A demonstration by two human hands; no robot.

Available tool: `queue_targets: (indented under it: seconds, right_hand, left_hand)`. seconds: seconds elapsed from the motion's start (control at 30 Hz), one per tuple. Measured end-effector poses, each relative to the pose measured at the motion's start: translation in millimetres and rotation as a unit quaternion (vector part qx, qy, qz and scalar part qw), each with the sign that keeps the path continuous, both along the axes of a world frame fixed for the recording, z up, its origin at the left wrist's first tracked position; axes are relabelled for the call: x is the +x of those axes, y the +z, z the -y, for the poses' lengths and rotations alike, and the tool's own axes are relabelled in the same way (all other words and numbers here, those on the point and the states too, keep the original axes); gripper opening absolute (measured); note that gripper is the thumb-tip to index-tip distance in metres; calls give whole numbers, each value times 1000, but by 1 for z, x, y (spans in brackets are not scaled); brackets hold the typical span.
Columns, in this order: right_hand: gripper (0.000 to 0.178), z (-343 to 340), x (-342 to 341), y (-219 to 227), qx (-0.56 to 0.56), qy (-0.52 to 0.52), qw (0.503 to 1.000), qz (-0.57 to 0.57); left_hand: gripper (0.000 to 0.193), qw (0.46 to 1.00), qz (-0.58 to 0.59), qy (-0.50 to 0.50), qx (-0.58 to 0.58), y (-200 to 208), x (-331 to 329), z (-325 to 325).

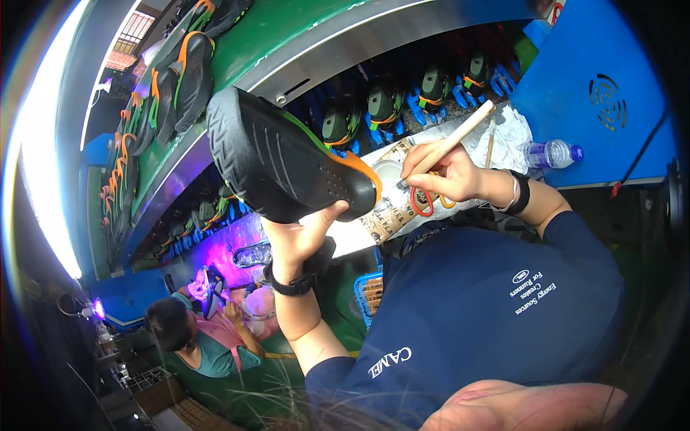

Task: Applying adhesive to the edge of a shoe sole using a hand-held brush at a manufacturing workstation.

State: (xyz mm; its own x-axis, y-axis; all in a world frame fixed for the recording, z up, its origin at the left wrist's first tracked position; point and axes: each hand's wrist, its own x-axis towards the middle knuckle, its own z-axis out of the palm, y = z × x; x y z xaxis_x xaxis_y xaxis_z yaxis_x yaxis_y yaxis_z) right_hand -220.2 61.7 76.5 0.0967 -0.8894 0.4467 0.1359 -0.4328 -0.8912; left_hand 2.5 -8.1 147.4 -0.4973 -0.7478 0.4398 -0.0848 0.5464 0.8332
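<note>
My left hand (298,241) grips a shoe (277,161) at its heel end. The shoe's black, grooved sole is turned up toward me, and orange and green trim shows along its far side. Closed round a tool with a thick pale wooden handle (463,134) is my right hand (449,174). That tool's working end points down toward the bench and is too small to make out. Just under my right hand lie red and orange loop handles (424,210), like those of scissors. Beside my right fingers sits a pale round dish (389,172) on the bench.
Several shoes (384,104) sit on blue holders under a metal-edged green conveyor (302,29). More shoes (194,72) lie on top. Crumpled white paper (510,133) and a bottle (553,154) are at right, by a blue machine (596,86). A co-worker (205,334) handles a shoe at lower left.
</note>
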Motion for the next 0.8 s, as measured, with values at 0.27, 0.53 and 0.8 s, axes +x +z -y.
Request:
queue_targets:
  seconds: [0.27,0.53,0.8]
  right_hand:
    - [7,4,-10,-3,-3,-36,999,6]
    - [6,17,-15,-5,-38,-69,993,-89]
    - [5,21,-13,6,-166,-39,980,-105]
  left_hand:
    - [38,999,-9,-22,26,1,-2,0]
    - [51,994,19,-57,93,-6,-1,6]
    - [62,965,-52,-95,240,-14,-12,19]
